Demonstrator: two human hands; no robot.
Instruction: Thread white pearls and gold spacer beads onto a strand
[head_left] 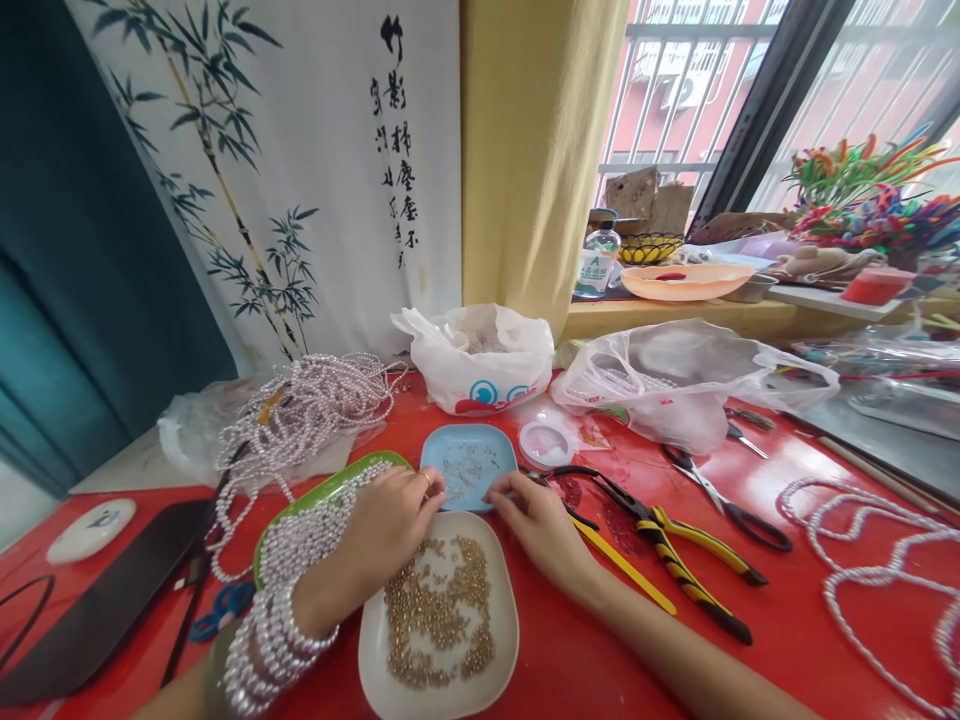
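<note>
Gold beads (410,610) lie near 2 parted hands (395,520), grip unclear; scroll (341,200) reads "竹影", bottle (595,272) "A".

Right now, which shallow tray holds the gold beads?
The white rounded rectangular tray; the rounded blue tray holds tiny pieces, the green tray silvery beads.

The counter (577,670) has a glossy red top, and on it sits a blue tray (469,430), with a cream tray (442,703) on its near side and a green tray (315,497) to its left. Beyond the blue tray stands a white plastic bag with a blue print (480,365), while a second white bag (675,385) slumps farther to its right. Also right of the blue tray lie yellow-and-black pliers (664,545), black-handled scissors (716,492) and, well apart from it, pale beaded strands (866,575); well to its left rests a dark flat slab (105,605).
</note>
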